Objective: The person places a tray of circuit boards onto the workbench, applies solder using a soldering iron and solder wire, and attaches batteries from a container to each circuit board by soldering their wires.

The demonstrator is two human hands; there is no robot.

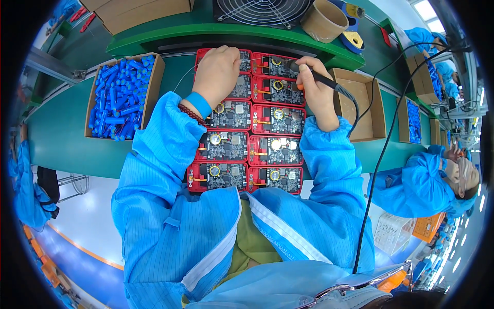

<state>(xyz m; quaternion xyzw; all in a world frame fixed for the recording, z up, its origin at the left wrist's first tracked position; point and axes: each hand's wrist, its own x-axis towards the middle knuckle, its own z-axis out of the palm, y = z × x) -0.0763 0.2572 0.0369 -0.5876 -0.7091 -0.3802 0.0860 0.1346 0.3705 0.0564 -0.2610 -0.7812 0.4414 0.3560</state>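
Observation:
Two columns of red trays (250, 135) hold circuit boards (226, 146), several of them with a round coin cell (215, 139). My right hand (320, 95) is closed around a soldering iron (323, 79), whose front end points left over the far right board (275, 66). Above the far left tray, my left hand (218, 72) is closed in a pinch. A thin solder wire (185, 78) runs into it from the left and comes out toward the far right board. A blue wrist strap (199, 104) circles my left wrist. The iron's exact contact point is too small to tell.
A cardboard box of blue cylindrical cells (121, 98) stands left; another cardboard box (382, 105) stands right. Behind the trays are a green shelf edge (206, 38), a fan (265, 10), a tan cup (325, 20) and an iron stand (353, 40). Black cables hang at right. Co-workers sit both sides.

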